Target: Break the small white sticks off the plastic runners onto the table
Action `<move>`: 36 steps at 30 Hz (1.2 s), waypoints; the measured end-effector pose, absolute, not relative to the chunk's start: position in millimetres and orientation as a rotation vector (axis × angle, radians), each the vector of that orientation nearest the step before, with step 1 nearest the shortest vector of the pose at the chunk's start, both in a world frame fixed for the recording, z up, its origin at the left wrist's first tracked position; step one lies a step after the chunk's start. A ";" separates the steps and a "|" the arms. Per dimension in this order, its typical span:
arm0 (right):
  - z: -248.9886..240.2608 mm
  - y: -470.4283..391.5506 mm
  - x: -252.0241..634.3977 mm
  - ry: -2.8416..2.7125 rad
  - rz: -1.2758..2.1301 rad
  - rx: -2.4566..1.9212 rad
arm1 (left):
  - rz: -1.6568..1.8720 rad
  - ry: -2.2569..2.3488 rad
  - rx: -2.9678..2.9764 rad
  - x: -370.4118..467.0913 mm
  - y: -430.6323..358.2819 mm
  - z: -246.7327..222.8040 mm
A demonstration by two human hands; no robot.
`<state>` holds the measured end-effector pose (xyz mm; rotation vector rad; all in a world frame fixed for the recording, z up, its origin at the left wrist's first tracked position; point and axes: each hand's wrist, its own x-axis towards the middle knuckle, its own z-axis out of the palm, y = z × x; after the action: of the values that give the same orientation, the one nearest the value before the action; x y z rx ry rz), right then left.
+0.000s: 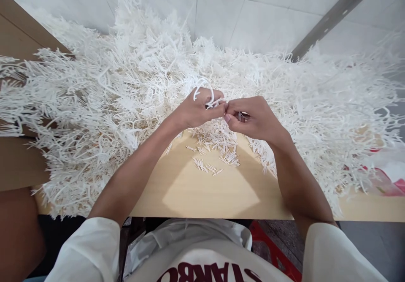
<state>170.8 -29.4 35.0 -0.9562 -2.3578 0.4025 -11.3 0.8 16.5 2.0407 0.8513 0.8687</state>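
My left hand (199,112) is closed around a thin white branched plastic strand (211,90), whose curved end loops up over the back of the fingers. Fingertip to fingertip with it, my right hand (257,115) is pinched at the strand's other side, and a few fine white stems show in the gap by its thumb. Exactly what the right fingertips grip is hidden. Below both hands, short white plastic bits (229,145) lie heaped on the wooden tabletop (209,195), with several more scattered (202,164) closer to me.
A large heap of white branched plastic strands (104,92) surrounds the hands on the left, back and right. Brown cardboard (22,164) stands at the left. A grey metal post (335,16) rises behind right, before a tiled wall (221,16). A pink-and-white bag (389,180) lies at right.
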 end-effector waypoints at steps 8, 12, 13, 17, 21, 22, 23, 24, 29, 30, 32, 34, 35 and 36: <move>58.4 -65.5 155.1 -2.469 0.437 -0.709 | 1.014 1.070 1.987 -24.5 20.0 -5.7; 56.0 -61.3 156.0 -2.226 0.443 -0.945 | 1.235 1.214 1.837 -39.4 32.8 -9.4; 50.2 -52.3 159.3 -2.071 0.434 -1.073 | 1.225 1.196 1.856 -40.5 32.2 -6.1; 24.9 -17.0 170.7 -2.023 0.526 -1.259 | 1.137 1.119 1.968 -36.0 21.7 10.8; 21.3 -15.8 165.7 -2.210 0.618 -1.110 | 1.081 1.082 2.036 -31.0 17.1 15.4; 22.3 -18.2 163.8 -2.239 0.611 -1.089 | 1.068 1.069 2.049 -30.5 16.9 14.9; 23.0 -20.1 162.5 -2.265 0.587 -1.081 | 1.052 1.054 2.058 -30.0 16.5 14.4; 23.2 -21.0 162.2 -2.286 0.549 -1.082 | 1.027 1.035 2.066 -29.5 15.8 14.2; 21.7 -19.3 166.3 -2.354 0.251 -1.068 | 0.893 0.914 2.093 -26.3 9.9 15.5; 23.4 -21.8 165.2 -2.377 0.181 -1.051 | 0.910 0.918 2.078 -26.2 10.3 14.5; 30.0 -33.6 158.4 -2.442 0.064 -0.954 | 0.999 0.955 2.017 -27.9 15.0 9.5; 39.6 -52.6 147.9 -2.528 -0.019 -0.760 | 1.113 1.006 1.937 -32.3 23.5 1.5; 44.5 -62.4 142.9 -2.583 -0.039 -0.624 | 1.167 1.042 1.900 -34.8 27.9 -2.5; 48.8 -70.5 139.2 -2.620 -0.054 -0.530 | 1.199 1.083 1.871 -37.1 31.4 -5.8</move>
<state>139.2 -70.5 48.8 -0.5302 -2.6195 -0.0536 -37.1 31.4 -5.8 1.8708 1.0831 1.1992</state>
